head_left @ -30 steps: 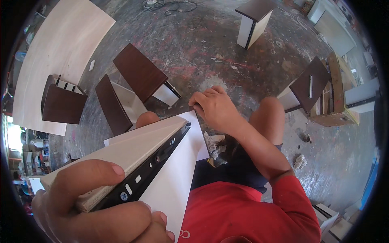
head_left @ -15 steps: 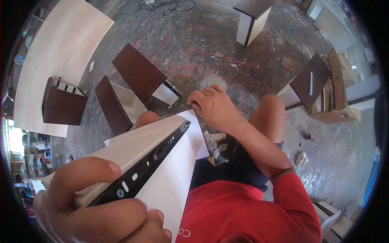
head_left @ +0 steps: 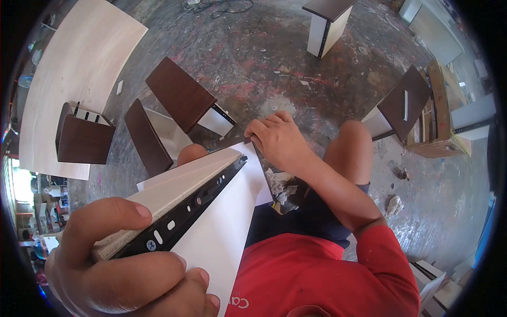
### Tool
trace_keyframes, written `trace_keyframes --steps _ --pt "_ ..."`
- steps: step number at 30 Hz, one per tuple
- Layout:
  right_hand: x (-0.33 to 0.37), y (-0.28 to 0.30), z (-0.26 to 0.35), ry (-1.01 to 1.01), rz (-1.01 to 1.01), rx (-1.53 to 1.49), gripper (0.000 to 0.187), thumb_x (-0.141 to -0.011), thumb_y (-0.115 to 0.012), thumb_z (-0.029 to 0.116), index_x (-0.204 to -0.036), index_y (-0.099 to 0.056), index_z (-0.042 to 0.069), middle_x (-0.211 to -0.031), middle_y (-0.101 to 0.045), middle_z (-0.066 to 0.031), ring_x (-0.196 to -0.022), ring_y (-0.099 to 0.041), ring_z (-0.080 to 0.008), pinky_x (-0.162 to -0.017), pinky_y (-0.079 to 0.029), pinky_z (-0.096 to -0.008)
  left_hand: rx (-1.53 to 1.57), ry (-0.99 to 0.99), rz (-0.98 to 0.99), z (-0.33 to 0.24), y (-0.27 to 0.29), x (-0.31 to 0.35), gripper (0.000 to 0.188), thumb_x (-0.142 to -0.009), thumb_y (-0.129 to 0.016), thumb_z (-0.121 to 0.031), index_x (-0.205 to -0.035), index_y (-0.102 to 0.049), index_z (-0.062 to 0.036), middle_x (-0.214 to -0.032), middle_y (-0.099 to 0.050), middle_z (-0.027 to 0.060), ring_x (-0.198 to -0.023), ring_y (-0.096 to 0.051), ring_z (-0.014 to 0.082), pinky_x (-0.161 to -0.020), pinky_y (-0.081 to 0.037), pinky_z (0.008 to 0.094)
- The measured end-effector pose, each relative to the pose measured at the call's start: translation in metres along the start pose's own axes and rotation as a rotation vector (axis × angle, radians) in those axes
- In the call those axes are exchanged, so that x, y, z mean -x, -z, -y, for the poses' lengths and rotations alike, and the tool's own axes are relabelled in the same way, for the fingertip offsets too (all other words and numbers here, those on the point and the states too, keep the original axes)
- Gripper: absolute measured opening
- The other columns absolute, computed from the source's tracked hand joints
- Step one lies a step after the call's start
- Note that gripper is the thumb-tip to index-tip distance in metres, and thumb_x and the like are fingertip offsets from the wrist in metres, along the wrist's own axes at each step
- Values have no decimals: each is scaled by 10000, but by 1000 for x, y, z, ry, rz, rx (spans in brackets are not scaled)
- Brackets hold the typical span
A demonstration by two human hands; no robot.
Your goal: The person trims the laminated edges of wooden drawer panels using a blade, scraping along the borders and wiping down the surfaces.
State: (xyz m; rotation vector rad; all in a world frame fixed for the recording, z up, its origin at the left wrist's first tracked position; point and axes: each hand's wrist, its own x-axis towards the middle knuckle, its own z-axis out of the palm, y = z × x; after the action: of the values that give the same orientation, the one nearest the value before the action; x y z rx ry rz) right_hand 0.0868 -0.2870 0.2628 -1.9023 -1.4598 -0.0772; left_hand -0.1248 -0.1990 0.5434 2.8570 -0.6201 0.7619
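A white drawer [head_left: 224,238] slants across my lap, its near end raised toward the lower left. Along its side edge runs a black metal drawer slide [head_left: 185,211], fixed with a cross-head screw [head_left: 151,245] near the close end. My left hand [head_left: 127,269] is closed round that near end, fingers on both sides of the board and the slide. At the far end, my right hand [head_left: 280,140] curls its fingers over the top corner of the drawer's front panel, whose dark outer face is mostly hidden. My knee shows behind the drawer.
Dark-fronted drawers stand on the stained concrete floor: a pair [head_left: 182,95] ahead left, one [head_left: 84,137] on a pale plywood sheet [head_left: 87,63], another [head_left: 327,31] far ahead. To the right, a drawer with a loose metal strip [head_left: 405,105] sits by a wooden crate [head_left: 443,127]. Crumpled paper [head_left: 282,185] lies near my lap.
My left hand and the drawer's near end have shifted slightly upward in the view. My right hand keeps its hold on the far corner, almost unmoved.
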Motion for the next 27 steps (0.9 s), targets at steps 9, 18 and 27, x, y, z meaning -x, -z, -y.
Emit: trace_keyframes --steps 9,18,27 --pt "0 -3 3 9 -16 29 94 -915 -699 111 -997 -659 133 -889 -725 -47 -924 -699 -237 -955 -445 -400 -19 -24 40 8 8 -6 245 -593 -770 -250 -753 -586 -240 -840 -556 -110 -913 -610 88 -877 -562 438" --pt "36 4 16 4 25 53 56 -918 -625 125 -962 -658 117 -876 -723 -40 -926 -698 -229 -1001 -433 -415 4 -30 695 14 47 -30 665 -631 -1008 -410 -1133 -576 -350 -1062 -592 -108 -994 -527 113 -928 -495 476" --pt "82 13 34 21 102 50 106 -870 -710 108 -960 -671 149 -872 -698 0 -906 -684 -197 -985 -449 -414 -30 -69 639 17 42 -31 684 -611 -1011 -427 -1127 -570 -337 -1030 -593 -89 -958 -528 121 -935 -491 500"
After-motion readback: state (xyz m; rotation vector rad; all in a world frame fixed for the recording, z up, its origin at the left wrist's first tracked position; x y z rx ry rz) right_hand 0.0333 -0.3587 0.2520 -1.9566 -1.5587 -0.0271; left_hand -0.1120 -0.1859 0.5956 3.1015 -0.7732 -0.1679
